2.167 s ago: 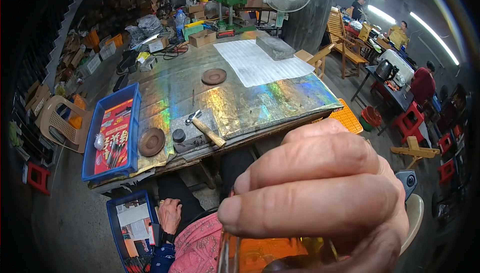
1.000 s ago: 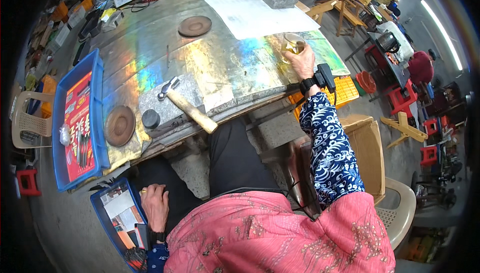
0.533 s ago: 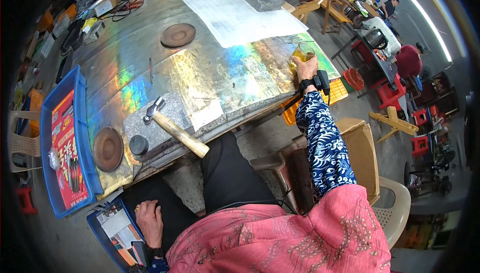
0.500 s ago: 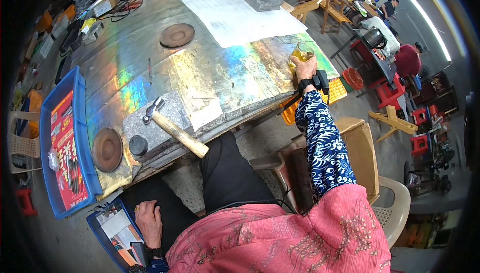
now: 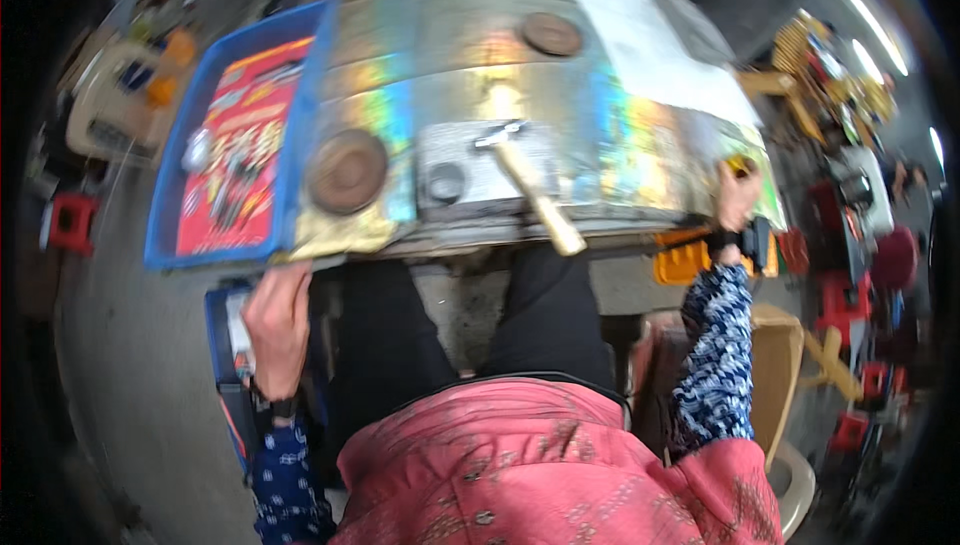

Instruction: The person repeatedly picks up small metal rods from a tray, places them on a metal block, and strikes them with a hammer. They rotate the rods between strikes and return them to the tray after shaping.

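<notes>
My right hand (image 5: 735, 200) rests at the right front edge of a table covered in shiny rainbow foil (image 5: 610, 145), fingers closed around a small yellow object (image 5: 739, 164). My left hand (image 5: 276, 325) is low on the left, just under the table's front edge, above a blue box on the floor (image 5: 225, 345). Its fingers are curled away from view. Between the hands a wooden-handled hammer (image 5: 530, 185) lies on a grey metal plate (image 5: 470, 170), beside a small dark round piece (image 5: 445, 183) and a brown disc (image 5: 347, 172).
A blue tray with a red sheet (image 5: 235, 140) sits at the table's left. A second brown disc (image 5: 551, 33) and a white paper sheet (image 5: 650, 40) lie farther back. An orange crate (image 5: 690, 260), a beige plastic chair (image 5: 780, 365) and red stools (image 5: 890, 255) stand to the right.
My left hand has come up from inside the floor box toward the table's front edge. My right hand stays at the table's right edge. The view has swung left and closer.
</notes>
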Action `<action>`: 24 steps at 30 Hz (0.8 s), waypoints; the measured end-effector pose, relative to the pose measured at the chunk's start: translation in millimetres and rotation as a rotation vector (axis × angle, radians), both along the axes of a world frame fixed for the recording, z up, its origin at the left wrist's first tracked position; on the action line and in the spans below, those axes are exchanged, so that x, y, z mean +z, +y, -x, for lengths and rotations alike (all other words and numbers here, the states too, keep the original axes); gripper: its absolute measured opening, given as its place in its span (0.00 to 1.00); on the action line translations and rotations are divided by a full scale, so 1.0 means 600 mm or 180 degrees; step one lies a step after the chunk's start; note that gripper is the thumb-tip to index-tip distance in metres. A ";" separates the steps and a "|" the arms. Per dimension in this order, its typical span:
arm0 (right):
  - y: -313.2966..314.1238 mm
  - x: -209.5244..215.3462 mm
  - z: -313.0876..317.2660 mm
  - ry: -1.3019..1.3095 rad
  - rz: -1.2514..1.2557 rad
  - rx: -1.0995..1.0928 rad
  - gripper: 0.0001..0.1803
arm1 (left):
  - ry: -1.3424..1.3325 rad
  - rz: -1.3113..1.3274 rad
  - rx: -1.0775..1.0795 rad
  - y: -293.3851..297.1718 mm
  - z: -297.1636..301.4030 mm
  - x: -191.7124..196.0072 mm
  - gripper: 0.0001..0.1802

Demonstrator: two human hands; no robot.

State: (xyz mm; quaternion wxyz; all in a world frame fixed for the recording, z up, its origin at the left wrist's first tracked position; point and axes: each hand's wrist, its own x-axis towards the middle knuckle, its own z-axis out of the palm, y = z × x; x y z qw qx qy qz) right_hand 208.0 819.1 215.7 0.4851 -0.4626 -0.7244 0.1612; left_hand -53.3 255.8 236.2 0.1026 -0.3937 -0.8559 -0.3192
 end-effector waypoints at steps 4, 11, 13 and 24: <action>-0.054 0.014 0.053 -0.0052 0.0237 0.0513 0.24 | 0.0593 -0.0103 0.0568 -0.017 0.057 0.028 0.06; -0.159 0.015 0.105 0.0182 0.0780 0.1629 0.14 | 0.0517 0.0052 0.1471 -0.069 0.128 0.080 0.07; -0.174 0.025 0.119 0.0138 0.0771 0.1805 0.11 | 0.0283 0.0279 0.1464 -0.048 0.169 0.054 0.07; -0.262 0.051 0.158 -0.0038 0.1045 0.2271 0.09 | -0.0371 0.1978 0.0892 0.014 0.271 -0.013 0.05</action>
